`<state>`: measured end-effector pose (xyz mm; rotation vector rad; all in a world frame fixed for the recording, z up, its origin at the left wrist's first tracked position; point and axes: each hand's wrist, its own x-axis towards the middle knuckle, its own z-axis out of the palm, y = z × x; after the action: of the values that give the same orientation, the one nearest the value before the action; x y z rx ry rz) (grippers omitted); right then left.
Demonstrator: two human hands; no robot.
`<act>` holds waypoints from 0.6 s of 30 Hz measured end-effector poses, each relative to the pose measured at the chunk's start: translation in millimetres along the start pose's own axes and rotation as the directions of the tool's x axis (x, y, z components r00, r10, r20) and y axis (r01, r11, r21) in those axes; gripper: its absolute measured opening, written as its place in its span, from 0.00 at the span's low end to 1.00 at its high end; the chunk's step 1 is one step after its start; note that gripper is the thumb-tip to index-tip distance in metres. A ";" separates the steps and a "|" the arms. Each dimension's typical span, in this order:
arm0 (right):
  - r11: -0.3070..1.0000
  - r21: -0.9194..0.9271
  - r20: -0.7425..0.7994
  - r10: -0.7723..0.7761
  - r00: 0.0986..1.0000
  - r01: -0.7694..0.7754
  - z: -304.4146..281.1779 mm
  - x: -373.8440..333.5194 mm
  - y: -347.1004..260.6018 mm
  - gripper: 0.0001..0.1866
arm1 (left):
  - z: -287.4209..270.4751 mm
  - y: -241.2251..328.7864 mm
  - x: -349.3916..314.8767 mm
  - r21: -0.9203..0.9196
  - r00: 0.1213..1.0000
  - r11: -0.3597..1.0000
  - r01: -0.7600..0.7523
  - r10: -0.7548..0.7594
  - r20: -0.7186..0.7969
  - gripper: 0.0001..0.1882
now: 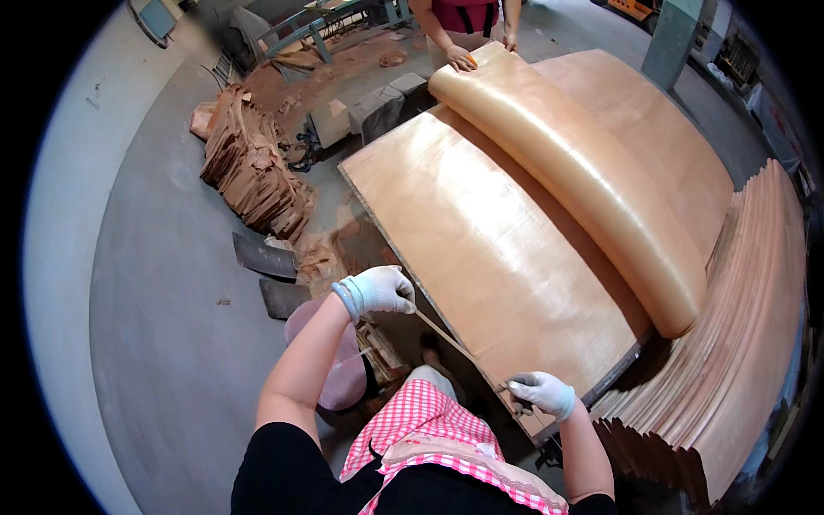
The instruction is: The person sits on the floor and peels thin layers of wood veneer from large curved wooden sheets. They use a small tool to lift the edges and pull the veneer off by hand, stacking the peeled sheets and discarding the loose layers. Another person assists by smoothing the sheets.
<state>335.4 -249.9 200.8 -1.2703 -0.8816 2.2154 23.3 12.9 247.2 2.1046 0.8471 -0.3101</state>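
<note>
My left hand [381,291], in a pale glove, is closed on one end of a thin wooden strip [446,335] beside the near left edge of a large glossy veneer sheet [481,232]. My right hand [542,393], also gloved, grips the strip's other end at the sheet's near corner. The strip runs between both hands along the sheet's edge. Across the sheet lies a folded-over veneer roll [584,172]. At the far end another person's hand [461,58] rests on that roll.
A fanned stack of veneer sheets [738,343] lies to the right. Scrap veneer is heaped [253,167] on the concrete floor at left, with dark flat pieces [266,257] nearby. Grey blocks [386,99] and a metal frame [309,34] stand at the far end.
</note>
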 end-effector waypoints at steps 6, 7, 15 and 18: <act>0.999 0.049 -0.033 -0.014 0.999 0.016 -5.3 93.1 -66.8 0.20 | -75.9 -51.2 45.4 -0.011 0.998 0.999 0.051 -0.050 0.043 0.11; 0.999 0.049 -0.051 -0.007 0.999 0.009 -4.2 109.0 -76.3 0.20 | -82.7 -67.1 55.2 -0.001 0.998 1.000 0.013 -0.013 0.059 0.11; 0.994 0.091 -0.066 0.059 0.996 -0.053 9.9 288.4 -174.3 0.21 | -140.0 -190.9 129.3 -0.034 0.959 0.979 -0.199 0.202 0.198 0.13; 0.998 0.030 -0.118 0.060 0.991 -0.057 10.3 363.1 -212.2 0.19 | -160.9 -234.7 145.0 -0.017 0.952 0.968 -0.252 0.251 0.176 0.15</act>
<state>162.9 128.8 139.2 -1.4163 -0.7767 2.1624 -36.9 305.8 135.1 2.1249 0.4676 -0.3567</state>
